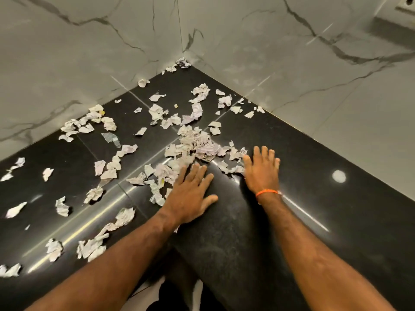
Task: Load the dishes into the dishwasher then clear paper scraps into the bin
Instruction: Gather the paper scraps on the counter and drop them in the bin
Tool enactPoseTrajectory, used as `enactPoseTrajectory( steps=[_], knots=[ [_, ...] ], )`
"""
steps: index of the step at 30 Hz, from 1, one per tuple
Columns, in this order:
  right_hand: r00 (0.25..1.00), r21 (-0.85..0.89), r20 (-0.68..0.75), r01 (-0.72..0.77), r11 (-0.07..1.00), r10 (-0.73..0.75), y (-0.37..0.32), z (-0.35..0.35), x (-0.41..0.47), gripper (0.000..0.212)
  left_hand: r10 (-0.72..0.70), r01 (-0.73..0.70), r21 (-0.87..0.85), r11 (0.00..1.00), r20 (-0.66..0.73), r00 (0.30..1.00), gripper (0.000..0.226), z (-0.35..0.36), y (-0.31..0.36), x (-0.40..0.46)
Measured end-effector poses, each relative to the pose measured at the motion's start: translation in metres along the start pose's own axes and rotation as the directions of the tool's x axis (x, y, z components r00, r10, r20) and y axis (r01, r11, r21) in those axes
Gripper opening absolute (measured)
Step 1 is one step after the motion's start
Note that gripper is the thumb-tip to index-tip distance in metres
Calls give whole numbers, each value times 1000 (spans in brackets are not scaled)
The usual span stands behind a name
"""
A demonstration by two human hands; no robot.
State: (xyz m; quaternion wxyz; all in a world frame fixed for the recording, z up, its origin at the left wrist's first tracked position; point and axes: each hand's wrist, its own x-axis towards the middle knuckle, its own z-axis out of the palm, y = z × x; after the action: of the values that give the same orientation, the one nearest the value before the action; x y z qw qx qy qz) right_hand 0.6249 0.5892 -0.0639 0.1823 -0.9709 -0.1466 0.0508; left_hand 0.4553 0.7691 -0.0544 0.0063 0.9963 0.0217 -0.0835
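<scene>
Paper scraps (197, 149), too many to count, lie all over the black counter (314, 176), piled just past two flat hands, left hand (190, 194) and right hand (261, 171), fingers straight, touching scraps

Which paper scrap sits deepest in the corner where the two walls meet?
The crumpled scrap wedged right at the wall joint, at the far tip of the black counter. Every other scrap lies nearer the person.
</scene>
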Motion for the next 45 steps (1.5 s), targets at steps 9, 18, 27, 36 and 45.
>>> enactPoseTrajectory(
  steps=[9, 18, 27, 36, 45],
  knots=[
    [999, 146, -29, 28, 989, -24, -79, 32, 0, 59, 102, -102, 2, 995, -86, 991, 83, -1, -45, -50],
    [941, 259, 25, 319, 912, -337, -133, 35, -75, 59, -202, 160, -193, 968, -221, 954, 60, -4, -94, -98],
    [738, -253, 316, 671, 697, -596, -161, 72, -140, 106, -736, 673, -393, 627, -16, 677, 88, 32, -78, -172],
    [824, -214, 201, 564, 798, -529, -205, 72, -105, 90, -545, 188, -598, 779, -497, 675, 48, 5, -111, -152],
    [824, -233, 239, 562, 794, -514, -241, 96, -101, 79, -660, 518, -475, 711, -196, 725, 67, 45, -129, -192]
  ],
)
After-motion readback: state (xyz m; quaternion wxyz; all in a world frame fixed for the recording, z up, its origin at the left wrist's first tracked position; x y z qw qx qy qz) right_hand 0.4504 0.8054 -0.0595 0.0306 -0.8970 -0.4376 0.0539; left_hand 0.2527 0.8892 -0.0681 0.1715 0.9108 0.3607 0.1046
